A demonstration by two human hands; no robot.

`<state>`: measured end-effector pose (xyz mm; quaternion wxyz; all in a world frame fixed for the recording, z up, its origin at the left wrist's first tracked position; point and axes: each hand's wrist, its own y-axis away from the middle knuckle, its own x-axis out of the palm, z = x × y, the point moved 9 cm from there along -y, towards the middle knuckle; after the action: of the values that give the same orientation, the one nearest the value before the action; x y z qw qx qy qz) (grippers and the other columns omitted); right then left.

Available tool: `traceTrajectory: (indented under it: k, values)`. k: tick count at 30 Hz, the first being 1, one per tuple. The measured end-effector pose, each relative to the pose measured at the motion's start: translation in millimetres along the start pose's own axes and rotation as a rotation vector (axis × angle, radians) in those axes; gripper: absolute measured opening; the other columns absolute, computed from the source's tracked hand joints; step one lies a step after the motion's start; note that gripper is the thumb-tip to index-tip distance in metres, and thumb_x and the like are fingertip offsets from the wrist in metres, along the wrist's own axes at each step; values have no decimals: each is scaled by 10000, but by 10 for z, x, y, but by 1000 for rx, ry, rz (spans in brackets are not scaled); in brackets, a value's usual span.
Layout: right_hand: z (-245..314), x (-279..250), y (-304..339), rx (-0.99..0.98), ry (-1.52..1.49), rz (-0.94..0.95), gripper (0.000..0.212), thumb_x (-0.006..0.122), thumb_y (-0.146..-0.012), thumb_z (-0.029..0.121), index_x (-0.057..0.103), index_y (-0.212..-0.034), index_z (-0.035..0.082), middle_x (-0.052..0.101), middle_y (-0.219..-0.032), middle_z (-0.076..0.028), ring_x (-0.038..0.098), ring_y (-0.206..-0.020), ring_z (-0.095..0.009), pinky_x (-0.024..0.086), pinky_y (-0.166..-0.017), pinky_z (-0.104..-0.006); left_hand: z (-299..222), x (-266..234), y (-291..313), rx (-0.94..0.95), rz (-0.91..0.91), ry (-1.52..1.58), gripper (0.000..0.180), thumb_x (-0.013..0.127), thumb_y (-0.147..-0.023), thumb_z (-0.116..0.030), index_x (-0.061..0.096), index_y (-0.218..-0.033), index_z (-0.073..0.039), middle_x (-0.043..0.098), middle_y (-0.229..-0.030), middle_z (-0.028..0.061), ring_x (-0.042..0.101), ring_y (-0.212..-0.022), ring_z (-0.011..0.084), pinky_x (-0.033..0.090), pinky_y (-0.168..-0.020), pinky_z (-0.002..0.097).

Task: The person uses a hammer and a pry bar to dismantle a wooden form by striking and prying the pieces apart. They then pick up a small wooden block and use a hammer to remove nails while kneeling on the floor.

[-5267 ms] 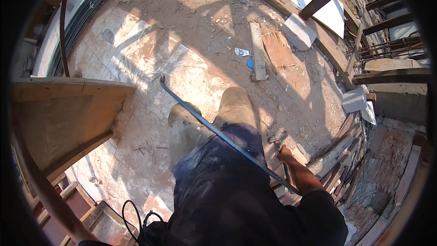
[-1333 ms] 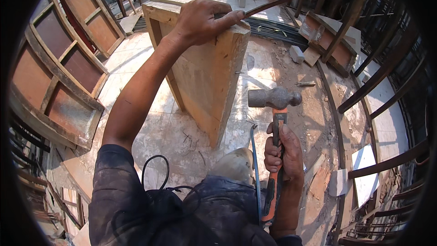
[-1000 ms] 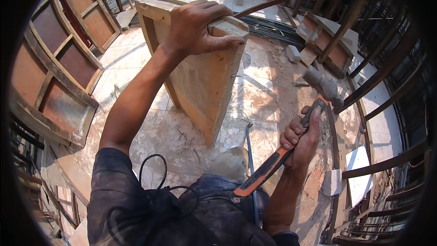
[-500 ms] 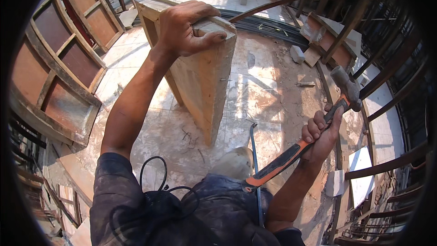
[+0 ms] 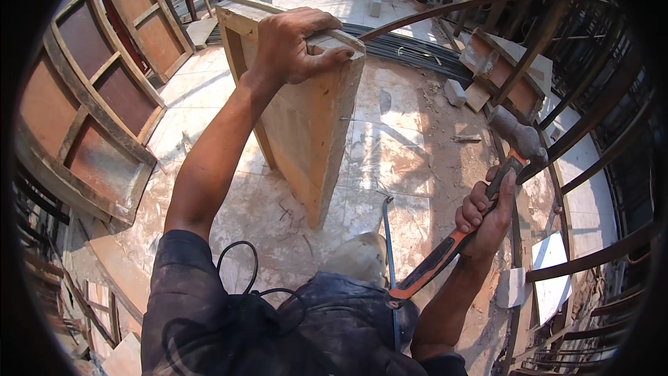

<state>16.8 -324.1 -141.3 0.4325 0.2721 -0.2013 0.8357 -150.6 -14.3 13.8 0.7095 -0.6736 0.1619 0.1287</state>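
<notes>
My left hand [image 5: 300, 45] is closed over the top edge of a wooden panel [image 5: 296, 122], thumb on the near end. The framed panel stands on edge on the floor, tilted a little. A nail [image 5: 344, 119] sticks out of its near edge. In my right hand [image 5: 487, 212] is a hammer [image 5: 435, 264] with an orange and black handle, gripped partway up. Its grey steel head points up and away, apart from the panel. A blue pry bar [image 5: 390, 237] stands close by my leg, its hooked end upward; its lower part is hidden.
Framed wooden panels [image 5: 104, 83] lean at the left. Dark metal bars [image 5: 584, 132] curve along the right, one arching behind my panel. Dark rods [image 5: 417, 56] lie across the far floor. Pale blocks [image 5: 511, 287] and scraps rest at the right; dusty tiles [image 5: 390, 167] spread ahead.
The hammer and my right hand have shifted slightly left. My left hand stays on the panel, and the whole view has moved a little.
</notes>
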Motion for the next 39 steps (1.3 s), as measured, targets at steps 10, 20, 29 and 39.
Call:
traceTrajectory:
  k: [10, 20, 29, 39]
  values:
    - [-1608, 690, 847, 738, 278, 543, 355, 512, -1077, 460, 501, -1019, 109, 411, -614, 17, 339, -421, -65, 298, -383, -248, 1, 207, -60, -67, 61, -184, 523, 772, -789, -573, 776, -971, -83, 759, -915, 102, 739, -831, 286, 571, -734, 373]
    - [24, -508, -9, 22, 130, -150, 386, 501, -1066, 509, 510, -1030, 125, 376, -632, 52, 369, -418, -24, 339, -333, -202, -190, -13, -104, -258, 80, -449, 629, 717, -793, -698, 783, -927, -88, 772, -952, 110, 753, -876, 271, 584, -754, 401]
    - [-507, -726, 242, 202, 170, -165, 342, 527, -1066, 459, 536, -1048, 118, 421, -649, 44, 398, -424, -42, 373, -340, -216, 4, 580, -372, -379, 554, -504, 655, 619, -886, -676, 766, -977, -44, 756, -893, 157, 754, -872, 307, 588, -750, 441]
    - [-867, -627, 392, 342, 289, -131, 356, 565, -1048, 473, 530, -1038, 119, 401, -643, 50, 385, -436, -35, 353, -359, -211, -314, 219, -231, -390, 651, -496, 626, 822, -733, -511, 708, -1117, -29, 755, -1016, 149, 737, -965, 322, 582, -861, 426]
